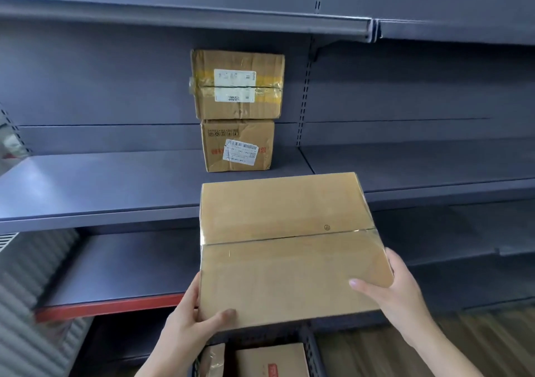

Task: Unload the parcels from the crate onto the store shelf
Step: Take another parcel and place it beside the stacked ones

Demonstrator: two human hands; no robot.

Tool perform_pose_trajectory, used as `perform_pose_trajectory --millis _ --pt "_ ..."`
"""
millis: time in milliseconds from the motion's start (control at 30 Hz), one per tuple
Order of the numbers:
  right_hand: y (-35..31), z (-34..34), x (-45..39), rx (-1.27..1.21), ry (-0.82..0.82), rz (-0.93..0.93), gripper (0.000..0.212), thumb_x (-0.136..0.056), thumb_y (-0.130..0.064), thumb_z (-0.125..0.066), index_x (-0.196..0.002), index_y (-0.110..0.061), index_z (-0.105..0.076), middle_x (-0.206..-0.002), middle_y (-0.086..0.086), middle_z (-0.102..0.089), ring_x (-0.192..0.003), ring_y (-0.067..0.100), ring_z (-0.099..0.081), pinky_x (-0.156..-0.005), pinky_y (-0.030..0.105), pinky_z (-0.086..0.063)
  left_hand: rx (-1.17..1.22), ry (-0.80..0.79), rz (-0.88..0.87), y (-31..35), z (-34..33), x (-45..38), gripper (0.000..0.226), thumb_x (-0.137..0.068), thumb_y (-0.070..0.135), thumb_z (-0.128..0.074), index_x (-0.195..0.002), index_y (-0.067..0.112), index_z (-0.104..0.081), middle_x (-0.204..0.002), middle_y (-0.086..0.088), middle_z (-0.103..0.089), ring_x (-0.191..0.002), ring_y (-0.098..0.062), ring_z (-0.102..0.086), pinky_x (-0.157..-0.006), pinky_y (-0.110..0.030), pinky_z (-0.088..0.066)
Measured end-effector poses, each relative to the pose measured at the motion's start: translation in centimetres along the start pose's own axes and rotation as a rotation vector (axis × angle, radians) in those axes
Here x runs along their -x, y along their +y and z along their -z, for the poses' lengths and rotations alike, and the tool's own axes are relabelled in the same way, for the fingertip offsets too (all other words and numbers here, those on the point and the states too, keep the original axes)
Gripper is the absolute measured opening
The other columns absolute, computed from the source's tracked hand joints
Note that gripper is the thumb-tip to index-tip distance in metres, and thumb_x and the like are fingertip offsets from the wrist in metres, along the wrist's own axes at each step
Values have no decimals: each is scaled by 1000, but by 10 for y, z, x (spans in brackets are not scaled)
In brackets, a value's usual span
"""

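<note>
I hold a flat brown cardboard parcel (286, 249) in the air in front of the middle shelf (101, 191). My left hand (194, 316) grips its near left corner, thumb on top. My right hand (396, 292) grips its near right edge, thumb on top. On the shelf behind it, two taped brown parcels are stacked: the upper parcel (237, 84) with a white label rests on the lower parcel (238, 145). Below my hands, the dark crate (311, 347) holds more cardboard parcels (272, 360), only partly visible.
The dark grey shelving has an upper shelf (185, 15) overhead and a lower shelf (115, 272) with a red front edge. An upright with slots (304, 99) splits the bays. A corrugated wall lies at the left, wooden floor at the bottom right.
</note>
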State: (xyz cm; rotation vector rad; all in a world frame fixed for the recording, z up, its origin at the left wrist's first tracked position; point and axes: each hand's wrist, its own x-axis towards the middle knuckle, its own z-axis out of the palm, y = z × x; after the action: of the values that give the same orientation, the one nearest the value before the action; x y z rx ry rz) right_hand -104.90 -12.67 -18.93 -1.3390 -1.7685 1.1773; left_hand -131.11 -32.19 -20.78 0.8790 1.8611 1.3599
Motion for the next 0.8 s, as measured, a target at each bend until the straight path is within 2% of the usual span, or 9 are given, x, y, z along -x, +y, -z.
perform_pose_trajectory --millis 67,133,233,333,433,600,700,800 --pt "-5 4 5 -11 19 19 87 -63 -30 -84 -136 -24 -37 -128 -2 -53 -118 21 -50 -99 48 -44 8 -5 -49 6 1 3 69 -57 44 -77 -95 81 -35 -102 36 -63 -88 3 -65 -73 -20 -51" --pt "-12 5 10 -51 53 54 78 -63 -26 -84 -129 -28 -42 -118 -11 -57 -109 12 -54 -91 37 -47 5 -15 -85 13 5 2 68 -63 41 -77 -95 82 -34 -102 37 -63 -90 7 -63 -69 -16 -50" --pt "-23 5 15 -108 83 117 69 -64 -23 -83 -120 -37 -46 -110 -17 -59 -102 4 -55 -84 29 -47 -1 -23 -116 24 12 -4 67 -59 46 -77 -98 79 -35 -103 31 -64 -94 2 -63 -75 -17 -48" --pt "-30 5 16 -156 121 146 69 -63 -22 -83 -121 -36 -48 -112 -14 -61 -105 8 -57 -86 31 -48 -13 -36 -155 36 18 -14 66 -52 54 -71 -102 78 -35 -105 35 -61 -94 3 -62 -75 -19 -49" --pt "-36 7 15 -178 160 171 71 -64 -23 -83 -123 -35 -47 -116 -11 -60 -109 12 -56 -92 39 -49 -31 -42 -203 50 20 -22 67 -52 53 -71 -103 78 -34 -106 35 -60 -94 4 -61 -76 -20 -49" --pt "-42 18 6 -208 198 204 71 -64 -23 -83 -124 -35 -47 -118 -10 -59 -112 14 -55 -97 47 -47 -60 -15 -280 71 15 -34 71 -70 30 -77 -97 80 -35 -102 36 -61 -90 4 -61 -75 -20 -47" --pt "-43 31 -3 -245 207 230 65 -63 -22 -84 -116 -40 -51 -113 -13 -62 -108 12 -57 -95 46 -48 -78 25 -299 83 3 -40 75 -71 28 -78 -97 80 -31 -100 34 -62 -88 10 -59 -75 -19 -45" --pt "-39 50 -18 -276 205 247 71 -62 -22 -84 -121 -38 -49 -117 -13 -61 -112 14 -56 -97 47 -46 -94 50 -323 97 -16 -46 78 -73 24 -77 -92 82 -30 -98 37 -61 -86 13 -58 -73 -17 -44"
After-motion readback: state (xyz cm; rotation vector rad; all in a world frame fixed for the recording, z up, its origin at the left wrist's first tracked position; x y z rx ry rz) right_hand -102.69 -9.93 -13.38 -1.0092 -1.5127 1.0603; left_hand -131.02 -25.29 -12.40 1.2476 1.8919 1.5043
